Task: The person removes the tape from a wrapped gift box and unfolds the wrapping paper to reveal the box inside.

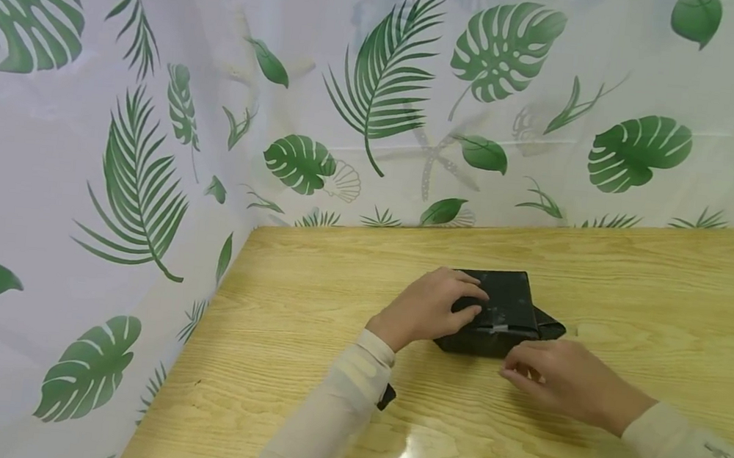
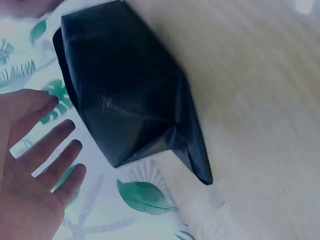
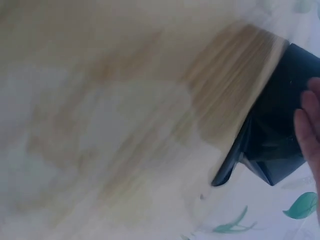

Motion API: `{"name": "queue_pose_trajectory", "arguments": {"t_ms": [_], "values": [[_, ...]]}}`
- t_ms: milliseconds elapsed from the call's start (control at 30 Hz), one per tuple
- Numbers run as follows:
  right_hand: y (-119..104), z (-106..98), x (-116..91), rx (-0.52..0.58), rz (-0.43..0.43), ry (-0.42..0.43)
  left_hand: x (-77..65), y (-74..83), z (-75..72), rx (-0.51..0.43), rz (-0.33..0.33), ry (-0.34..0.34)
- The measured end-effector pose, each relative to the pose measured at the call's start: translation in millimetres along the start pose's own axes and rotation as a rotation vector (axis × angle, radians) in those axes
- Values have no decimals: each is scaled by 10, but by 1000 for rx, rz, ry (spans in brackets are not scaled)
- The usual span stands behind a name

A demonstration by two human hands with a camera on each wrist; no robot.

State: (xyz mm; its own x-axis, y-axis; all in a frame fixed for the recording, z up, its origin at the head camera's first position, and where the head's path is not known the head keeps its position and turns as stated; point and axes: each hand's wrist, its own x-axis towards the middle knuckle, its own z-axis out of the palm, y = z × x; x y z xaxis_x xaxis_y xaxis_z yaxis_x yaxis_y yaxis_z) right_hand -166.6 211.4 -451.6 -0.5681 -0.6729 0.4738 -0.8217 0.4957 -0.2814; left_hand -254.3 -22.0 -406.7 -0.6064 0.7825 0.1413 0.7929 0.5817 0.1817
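- Nearby, at lower right of the head view, the right hand (image 1: 568,381) is just beside the black package (image 1: 505,295), fingers loosely bent, pinching nothing visible.
- Further left, the left hand (image 1: 432,305), fingers spread, lies over the package's left side; pressure I cannot tell.
- Right of centre, the package sits on the wood-grain table (image 1: 661,279), a folded flap (image 1: 548,326) jutting right.
- Behind, across the top, hangs a leaf-print curtain (image 1: 417,49).

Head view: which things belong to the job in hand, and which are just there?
In the job:
- black package
- left hand, at the package
- right hand, by its near side

Apparently just there:
- wooden table, under the package
- leaf-print sheet, behind the table
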Motion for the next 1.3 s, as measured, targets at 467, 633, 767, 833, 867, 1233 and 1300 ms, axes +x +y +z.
{"name": "queue_pose_trajectory", "arguments": {"t_ms": [467, 633, 767, 833, 867, 1233, 1300], "values": [[-46, 74, 60, 398, 447, -230, 210, -324, 75, -191, -226, -136], [-62, 76, 71, 388, 478, -227, 215, -343, 106, -258, -240, -137], [-62, 73, 63, 354, 496, -205, 215, -348, 97, -297, -241, -127], [-57, 69, 49, 342, 501, -190, 212, -350, 87, -308, -245, -124], [-55, 65, 39, 340, 503, -181, 209, -350, 83, -311, -247, -122], [17, 14, -42, 337, 569, -109, 146, -347, 136, -348, -283, -57], [29, 0, -51, 334, 580, -85, 125, -331, 135, -342, -297, -50]]}}
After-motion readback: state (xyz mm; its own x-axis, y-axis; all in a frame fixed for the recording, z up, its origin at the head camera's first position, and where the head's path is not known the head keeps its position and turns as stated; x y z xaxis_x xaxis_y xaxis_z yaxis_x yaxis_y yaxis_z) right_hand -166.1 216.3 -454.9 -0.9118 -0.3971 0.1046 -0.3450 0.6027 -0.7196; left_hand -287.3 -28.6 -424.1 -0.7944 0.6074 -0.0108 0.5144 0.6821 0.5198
